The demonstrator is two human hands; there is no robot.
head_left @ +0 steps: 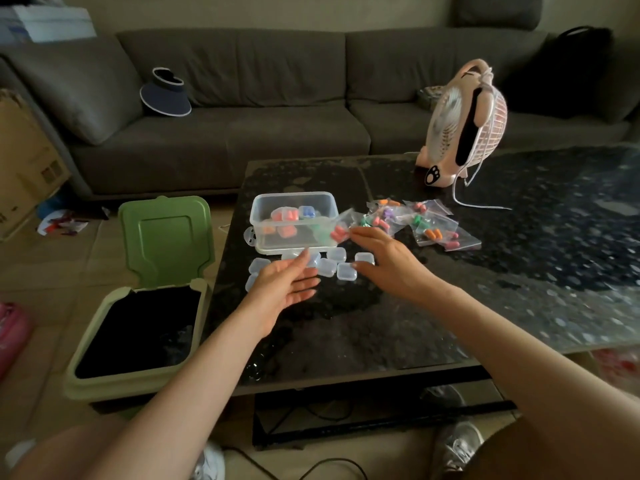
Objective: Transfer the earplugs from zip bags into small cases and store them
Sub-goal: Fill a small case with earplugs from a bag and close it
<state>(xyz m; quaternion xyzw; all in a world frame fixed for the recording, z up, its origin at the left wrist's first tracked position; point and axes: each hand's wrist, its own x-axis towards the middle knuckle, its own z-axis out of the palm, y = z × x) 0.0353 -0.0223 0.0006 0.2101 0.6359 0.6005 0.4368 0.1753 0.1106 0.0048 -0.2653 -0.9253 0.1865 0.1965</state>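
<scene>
A clear storage box (pixel 264 206) stands on the dark glass table (pixel 485 271) and holds several small cases with orange, pink and blue earplugs. Several empty clear small cases (pixel 346 271) lie just in front of it. A pile of zip bags (pixel 434 226) with coloured earplugs lies to the right of the box. My right hand (pixel 388 259) holds one zip bag (pixel 338 232) with red earplugs at its fingertips, lifted in front of the box's right end. My left hand (pixel 285 284) is open with straight fingers, fingertips over the small cases.
A green bin (pixel 104 372) with its lid raised stands on the floor left of the table. A pink desk fan (pixel 446 133) with a white cord stands at the table's far side. A grey sofa (pixel 242 126) with a visor hat (pixel 166 93) lies behind.
</scene>
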